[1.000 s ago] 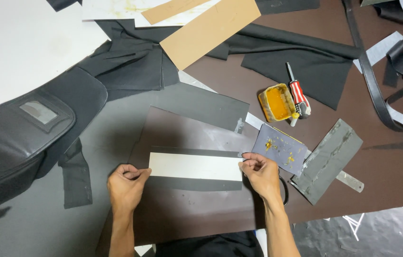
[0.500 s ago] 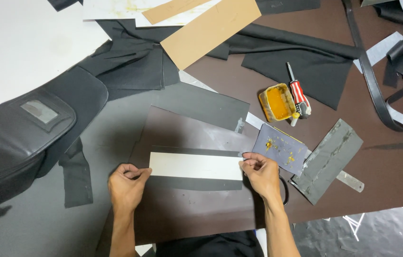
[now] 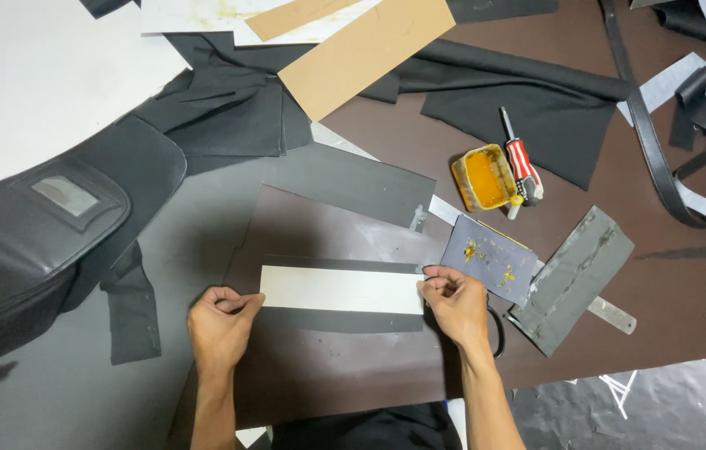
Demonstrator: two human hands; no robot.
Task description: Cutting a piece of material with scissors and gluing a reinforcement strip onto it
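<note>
A white rectangular strip (image 3: 342,289) lies across a dark strip of material (image 3: 344,319) on a brown sheet (image 3: 319,375). My left hand (image 3: 221,327) pinches the white strip's left end. At the strip's right end my right hand (image 3: 455,302) has its fingertips closed on the edge. Both hands rest on the brown sheet.
A yellow glue tin (image 3: 483,177) and a red-handled screwdriver (image 3: 521,163) lie to the upper right. A grey glue-spotted card (image 3: 491,257), a dark grey piece (image 3: 573,277) and a metal ruler (image 3: 613,314) sit right of my hand. A black bag (image 3: 28,242) lies left, black fabric (image 3: 528,104) and tan cardboard (image 3: 365,52) behind.
</note>
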